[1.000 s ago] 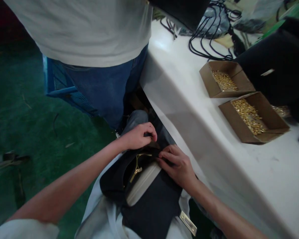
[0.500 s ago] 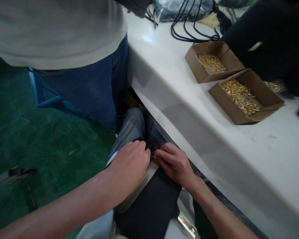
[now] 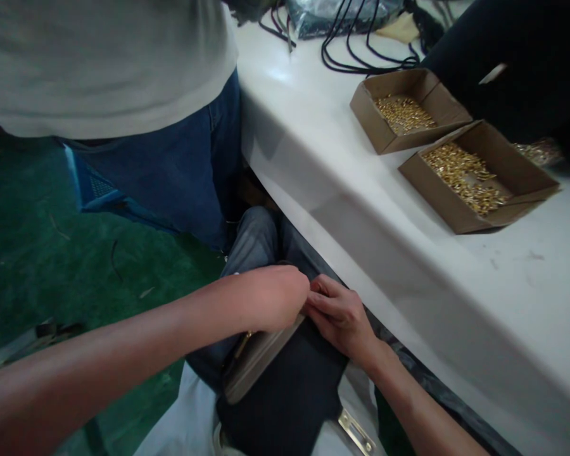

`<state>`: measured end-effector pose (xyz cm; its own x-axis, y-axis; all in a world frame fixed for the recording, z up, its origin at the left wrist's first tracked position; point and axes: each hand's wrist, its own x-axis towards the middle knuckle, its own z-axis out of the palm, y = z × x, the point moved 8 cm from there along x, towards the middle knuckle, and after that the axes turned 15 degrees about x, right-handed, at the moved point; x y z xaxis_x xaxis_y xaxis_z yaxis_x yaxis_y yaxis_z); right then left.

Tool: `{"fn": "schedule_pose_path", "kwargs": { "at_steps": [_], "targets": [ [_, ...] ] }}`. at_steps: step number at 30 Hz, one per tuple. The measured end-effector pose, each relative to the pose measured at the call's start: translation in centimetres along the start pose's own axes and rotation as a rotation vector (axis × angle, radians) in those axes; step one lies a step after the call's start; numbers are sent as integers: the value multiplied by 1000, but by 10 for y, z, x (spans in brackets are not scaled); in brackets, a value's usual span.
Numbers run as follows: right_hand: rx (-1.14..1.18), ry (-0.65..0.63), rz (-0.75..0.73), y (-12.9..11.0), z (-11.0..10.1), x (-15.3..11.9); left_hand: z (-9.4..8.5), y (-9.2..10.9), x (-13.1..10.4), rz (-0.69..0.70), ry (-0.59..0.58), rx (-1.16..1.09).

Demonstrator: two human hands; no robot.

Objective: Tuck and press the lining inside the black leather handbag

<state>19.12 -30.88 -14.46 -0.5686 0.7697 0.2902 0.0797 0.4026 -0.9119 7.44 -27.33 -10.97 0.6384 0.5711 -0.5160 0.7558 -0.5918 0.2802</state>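
Observation:
Across my lap lies a dark handbag (image 3: 285, 386) with a beige edge, a gold zip at its side and a gold metal plate (image 3: 357, 433) at its lower right corner. My left hand (image 3: 280, 296) is curled closed over the far end of the bag. Its fingertips are hidden behind its back, so what they hold cannot be made out. Close against it, my right hand (image 3: 336, 313) pinches the bag's far corner between thumb and fingers. The two hands meet there and cover the spot.
A white-covered table (image 3: 323, 190) runs along my right. On it are two cardboard boxes (image 3: 479, 177) of small gold metal pieces, black cords (image 3: 375, 63) and a plastic-wrapped bundle (image 3: 342, 16). A person in blue jeans (image 3: 171, 183) stands ahead, near a blue crate (image 3: 95, 183).
My left hand has shifted right and turned over, closing the gap to my right hand and uncovering the gold zip. My right hand stays almost in place. The view has shifted slightly.

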Motion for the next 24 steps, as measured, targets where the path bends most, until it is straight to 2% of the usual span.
{"fn": "schedule_pose_path", "kwargs": {
  "at_steps": [3,6,7,10,12,15,17,21,24],
  "targets": [
    [16,24,43,5,1,-8,20,-12,8,66,-171,-142],
    [17,57,55,7,3,-13,25,-26,14,81,-131,-341],
    [18,65,54,7,3,-14,30,-29,15,69,-158,-393],
    [20,80,62,6,3,-13,45,-29,17,36,-332,-491],
    [28,96,84,6,2,-12,48,-28,17,3,-390,-514],
    [25,162,103,6,-1,-10,46,-34,19,-138,-334,-509],
    [-9,212,127,9,-3,-11,43,-39,19,-208,-244,-475],
    [-75,231,151,12,1,-14,34,-38,14,-239,-14,-338],
    [-92,197,102,9,4,-13,33,-33,5,-269,39,-213]
  ]
}}
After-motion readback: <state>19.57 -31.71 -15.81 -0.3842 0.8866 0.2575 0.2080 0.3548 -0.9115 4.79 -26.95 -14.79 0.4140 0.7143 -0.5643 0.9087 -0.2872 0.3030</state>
